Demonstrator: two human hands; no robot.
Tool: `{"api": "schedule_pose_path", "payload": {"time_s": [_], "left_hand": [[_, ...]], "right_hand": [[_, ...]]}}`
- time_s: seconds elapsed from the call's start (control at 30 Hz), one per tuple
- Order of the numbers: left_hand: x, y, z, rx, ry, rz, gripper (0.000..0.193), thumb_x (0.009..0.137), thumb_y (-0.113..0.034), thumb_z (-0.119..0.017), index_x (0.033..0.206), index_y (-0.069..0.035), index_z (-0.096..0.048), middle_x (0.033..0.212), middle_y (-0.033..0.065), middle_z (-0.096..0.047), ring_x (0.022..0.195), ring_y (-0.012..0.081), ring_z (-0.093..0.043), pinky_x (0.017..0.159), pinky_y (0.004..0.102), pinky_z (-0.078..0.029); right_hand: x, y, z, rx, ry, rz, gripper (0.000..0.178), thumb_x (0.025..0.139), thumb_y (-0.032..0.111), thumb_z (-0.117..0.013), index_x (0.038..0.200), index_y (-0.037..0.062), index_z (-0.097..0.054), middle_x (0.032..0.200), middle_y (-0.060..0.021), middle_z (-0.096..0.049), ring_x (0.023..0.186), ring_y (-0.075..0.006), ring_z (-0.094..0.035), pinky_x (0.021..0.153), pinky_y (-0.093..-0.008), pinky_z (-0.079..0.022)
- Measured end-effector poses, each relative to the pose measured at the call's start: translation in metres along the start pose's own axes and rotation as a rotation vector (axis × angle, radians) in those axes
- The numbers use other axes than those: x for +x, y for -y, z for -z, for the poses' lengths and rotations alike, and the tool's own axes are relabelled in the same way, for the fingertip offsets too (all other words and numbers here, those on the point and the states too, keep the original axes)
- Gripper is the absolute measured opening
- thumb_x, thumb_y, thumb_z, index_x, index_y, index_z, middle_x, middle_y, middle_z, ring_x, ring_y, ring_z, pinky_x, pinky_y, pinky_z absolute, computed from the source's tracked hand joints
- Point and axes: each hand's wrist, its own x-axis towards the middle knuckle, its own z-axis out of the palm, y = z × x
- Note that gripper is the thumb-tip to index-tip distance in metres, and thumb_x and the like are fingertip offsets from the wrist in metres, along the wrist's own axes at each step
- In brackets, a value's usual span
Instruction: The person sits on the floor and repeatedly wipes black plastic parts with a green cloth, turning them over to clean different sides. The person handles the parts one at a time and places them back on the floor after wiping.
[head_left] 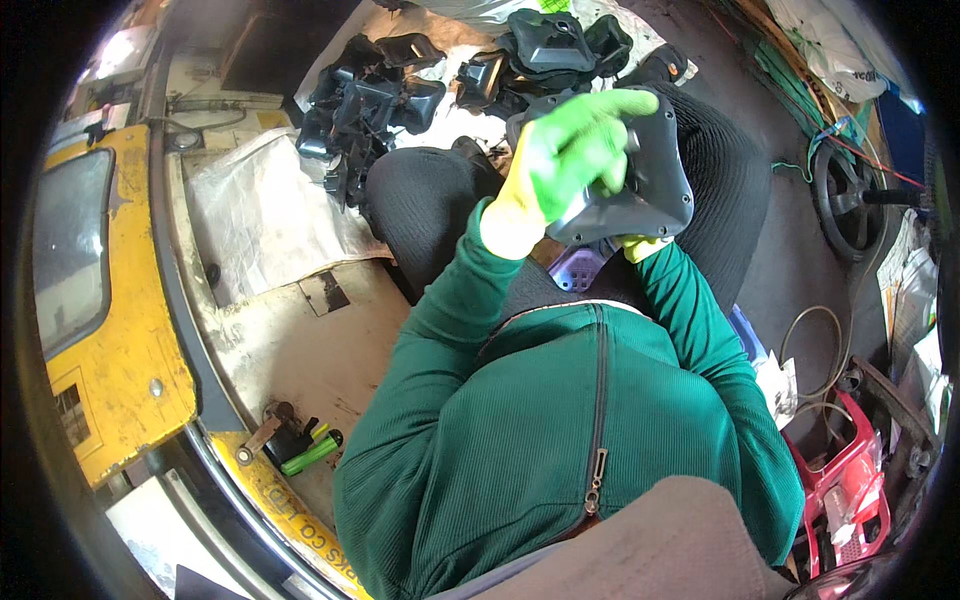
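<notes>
A dark grey, square plastic housing point(655, 170) with rounded corners and small holes near its edge is held above my lap. My right hand point(645, 246), in a yellow-green glove, grips its near edge from below, with most of the fingers hidden behind it. Over its left part is my left hand point(570, 160), gloved in green and yellow. The index finger stretches out to the right and the other fingers are apart and partly bent, slightly blurred. Nothing shows in this hand, and I cannot tell whether it touches the housing.
Several black plastic parts point(365, 105) lie heaped beyond my knees, beside similar moulded housings point(550, 45). A yellow machine panel point(135, 300) stands at left, near a green-handled tool point(310, 455). At right are a black wheel point(850, 200) and a red plastic crate point(850, 490).
</notes>
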Motion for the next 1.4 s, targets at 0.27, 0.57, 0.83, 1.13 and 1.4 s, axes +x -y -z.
{"api": "schedule_pose_path", "payload": {"time_s": [0.27,0.57,0.83,1.13,1.4], "left_hand": [[0.009,-0.021,0.003,-0.002,-0.101,0.126,0.038,0.094,-0.021,-0.052,0.111,0.013,-0.058,0.065,0.0026,-0.057,0.047,0.0067,-0.042,0.045,0.0226,-0.034],[0.016,0.011,-0.014,0.100,-0.211,0.080,0.034,0.098,-0.028,-0.053,0.105,0.003,-0.065,0.063,-0.0027,-0.049,0.052,0.0020,-0.041,0.044,0.0206,-0.027],[0.004,0.022,0.024,-0.393,0.007,-0.067,0.028,0.096,-0.014,-0.058,0.117,0.004,-0.061,0.111,0.0119,-0.066,0.095,0.0200,-0.067,0.087,0.0326,-0.055],[0.013,0.024,-0.001,0.039,-0.189,-0.183,0.019,0.098,-0.012,-0.052,0.098,-0.001,-0.069,0.097,0.0067,-0.070,0.085,0.0151,-0.065,0.077,0.0282,-0.051],[0.016,-0.026,-0.007,0.016,-0.067,-0.115,0.016,0.095,-0.009,-0.055,0.095,0.001,-0.068,0.098,0.0125,-0.071,0.087,0.0186,-0.068,0.082,0.0320,-0.052]], "right_hand": [[0.000,0.007,0.015,0.054,0.000,-0.051,0.028,0.090,0.020,-0.067,0.115,0.0090,-0.064,0.097,-0.0037,-0.069,0.084,-0.0217,-0.065,0.079,-0.0328,-0.051],[0.006,0.018,-0.010,0.034,-0.063,-0.031,0.027,0.091,0.020,-0.066,0.115,0.0086,-0.065,0.096,-0.0033,-0.068,0.083,-0.0205,-0.064,0.078,-0.0320,-0.051],[0.016,0.012,0.001,0.035,-0.054,-0.044,0.026,0.091,0.021,-0.065,0.115,0.0083,-0.065,0.095,-0.0029,-0.068,0.082,-0.0195,-0.064,0.077,-0.0313,-0.050],[0.004,0.016,0.006,0.050,-0.018,-0.076,0.026,0.092,0.021,-0.065,0.114,0.0079,-0.065,0.095,-0.0025,-0.067,0.081,-0.0183,-0.063,0.076,-0.0306,-0.050],[0.024,0.009,-0.006,0.044,-0.031,-0.048,0.025,0.093,0.022,-0.064,0.114,0.0076,-0.065,0.094,-0.0021,-0.067,0.081,-0.0173,-0.062,0.075,-0.0299,-0.049]]}}
